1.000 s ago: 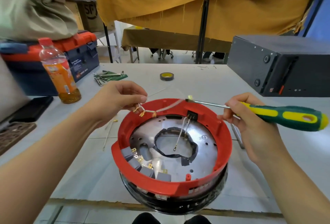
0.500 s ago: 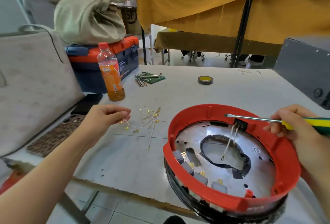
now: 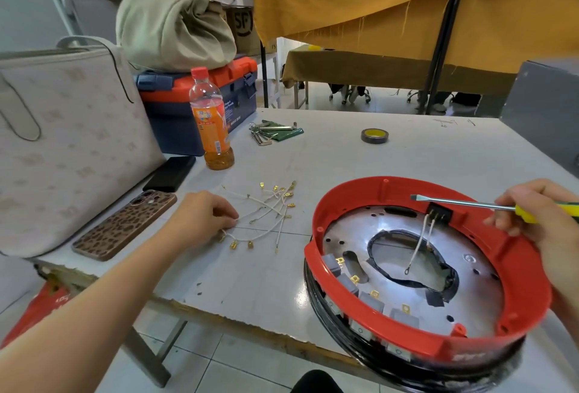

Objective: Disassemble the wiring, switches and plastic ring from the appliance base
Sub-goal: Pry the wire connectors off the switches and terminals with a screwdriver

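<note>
The appliance base point(image 3: 470, 270) lies at the table's front right, a metal plate inside a red plastic ring point(image 3: 341, 208). Several grey switches point(image 3: 369, 298) line its near-left inner wall. Two white wires point(image 3: 419, 245) hang from a black connector point(image 3: 440, 213) on the far rim. My right hand point(image 3: 542, 217) grips a green-and-yellow screwdriver point(image 3: 463, 203), its blade tip just above that connector. My left hand point(image 3: 203, 217) rests on the table at a pile of loose white wires point(image 3: 269, 208) with gold terminals, fingers pinched on one wire's end.
A leopard-case phone point(image 3: 125, 225) and a black device point(image 3: 169, 173) lie left of my left hand, beside a beige bag point(image 3: 62, 142). A bottle point(image 3: 211, 120), toolbox point(image 3: 188, 104), hex keys point(image 3: 272, 132) and tape roll point(image 3: 374, 136) sit farther back. A grey box point(image 3: 545, 104) stands far right.
My left hand pulled a white wire off the red ring, carried it left and lowered it onto the wire pile. The view swung left. The screwdriver stayed over the far rim.
</note>
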Demonstrator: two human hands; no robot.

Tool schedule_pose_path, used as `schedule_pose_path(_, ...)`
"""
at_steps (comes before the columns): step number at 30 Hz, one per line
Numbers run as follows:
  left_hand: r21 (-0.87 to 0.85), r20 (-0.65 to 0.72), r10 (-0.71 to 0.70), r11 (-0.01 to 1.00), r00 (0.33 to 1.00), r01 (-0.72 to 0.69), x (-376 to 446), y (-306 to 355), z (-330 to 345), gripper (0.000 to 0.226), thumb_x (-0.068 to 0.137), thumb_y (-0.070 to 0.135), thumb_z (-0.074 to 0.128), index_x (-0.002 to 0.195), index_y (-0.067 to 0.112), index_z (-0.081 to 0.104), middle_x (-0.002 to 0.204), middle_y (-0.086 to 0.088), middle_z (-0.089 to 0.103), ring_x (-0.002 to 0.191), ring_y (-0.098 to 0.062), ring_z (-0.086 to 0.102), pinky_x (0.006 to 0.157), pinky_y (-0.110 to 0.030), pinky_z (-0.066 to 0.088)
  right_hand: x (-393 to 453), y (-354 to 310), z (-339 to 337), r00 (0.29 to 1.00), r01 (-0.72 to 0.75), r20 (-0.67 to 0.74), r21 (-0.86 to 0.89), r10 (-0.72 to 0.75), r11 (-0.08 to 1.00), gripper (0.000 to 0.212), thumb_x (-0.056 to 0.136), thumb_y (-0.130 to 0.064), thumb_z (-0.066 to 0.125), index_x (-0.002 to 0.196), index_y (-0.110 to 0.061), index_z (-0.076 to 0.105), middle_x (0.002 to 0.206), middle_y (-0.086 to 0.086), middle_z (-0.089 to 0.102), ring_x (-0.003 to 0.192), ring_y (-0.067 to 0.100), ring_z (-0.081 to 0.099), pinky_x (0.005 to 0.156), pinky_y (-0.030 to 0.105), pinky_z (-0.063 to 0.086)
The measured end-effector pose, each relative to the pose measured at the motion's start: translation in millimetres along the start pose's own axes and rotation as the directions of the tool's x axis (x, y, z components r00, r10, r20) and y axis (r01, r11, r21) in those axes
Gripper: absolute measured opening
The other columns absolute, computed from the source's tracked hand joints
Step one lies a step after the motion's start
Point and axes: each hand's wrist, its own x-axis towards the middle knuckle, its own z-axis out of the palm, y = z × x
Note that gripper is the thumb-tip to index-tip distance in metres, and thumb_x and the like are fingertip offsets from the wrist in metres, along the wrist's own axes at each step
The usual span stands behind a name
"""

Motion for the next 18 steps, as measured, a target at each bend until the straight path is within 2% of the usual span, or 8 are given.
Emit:
schedule_pose_path(4,-0.072,-0.109,0.042,0.996,0.993,-0.051,-4.8,-5.5,-0.8,0.015,0.086,0.011,0.067,0.087,0.025,0.071,0.085,0.009,0.068,0.078,-0.002,0.060,0.065,-0.010,0.042,-0.7,-3.3,2.0,1.000,-0.010,-0.009,-0.011,0.009,1.000,0.034,0.093,-0.012,0.049,0.061,-0.014,0.059,0.046,0.000,0.053,0.048,0.007,0.056,0.044,0.009,0.042)
schedule_pose_path(9,-0.186,-0.268,-0.061,0.982,0.962,0.010,-3.5,-23.2,-6.8,0.013,0.085,0.011,0.068,0.086,0.022,0.072,0.075,0.008,0.066,0.068,-0.006,0.057,0.061,-0.016,0.040,1.5,-4.9,3.4,0.999,-0.038,-0.018,-0.043,0.037,0.998,0.029,0.096,-0.008,0.044,0.067,-0.009,0.050,0.042,-0.003,0.052,0.045,0.005,0.056,0.043,0.007,0.040)
schedule_pose_path(12,-0.214,-0.277,-0.145,0.973,0.950,0.086,-0.9,-32.8,-8.6,0.011,0.086,0.013,0.068,0.089,0.022,0.072,0.080,0.007,0.066,0.074,-0.007,0.058,0.063,-0.018,0.041,1.2,-3.5,2.9,0.999,-0.046,-0.026,-0.035,0.045,0.998,0.029,0.097,-0.009,0.044,0.069,-0.008,0.050,0.043,-0.004,0.052,0.047,0.005,0.055,0.046,0.008,0.041)
schedule_pose_path(18,-0.101,-0.221,-0.199,0.978,0.955,0.181,4.8,-35.0,-2.2,0.007,0.085,0.015,0.069,0.090,0.018,0.073,0.079,0.008,0.064,0.073,-0.001,0.054,0.073,-0.023,0.041,4.1,0.0,1.9,0.998,-0.061,-0.033,-0.030,0.060,0.998,0.030,0.097,-0.015,0.045,0.068,-0.014,0.053,0.043,-0.004,0.052,0.048,0.004,0.056,0.046,0.007,0.041)
